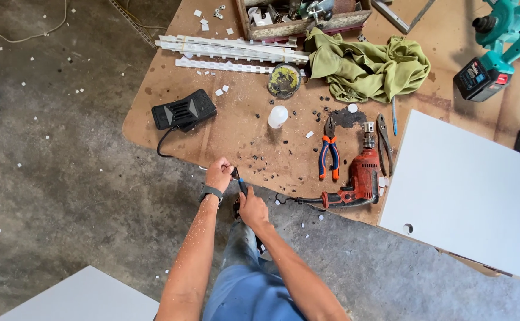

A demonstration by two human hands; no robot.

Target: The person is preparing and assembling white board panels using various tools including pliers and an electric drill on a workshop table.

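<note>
My left hand (219,174), a watch on its wrist, is closed at the front edge of the brown work table (170,77), pinching the tip of a thin dark tool. My right hand (252,208) grips the same tool, a small screwdriver with a black and blue handle (241,185), just below it. Both hands meet over the table's edge. What the left fingers hold beyond the tool's tip is too small to tell.
A red corded drill (358,178), orange-handled pliers (329,156) and grey pliers (383,142) lie to the right. A white panel (468,196) covers the table's right. A black charger (184,109), white bottle (277,116), green cloth (367,66), white strips (230,50), teal cordless tool (497,41).
</note>
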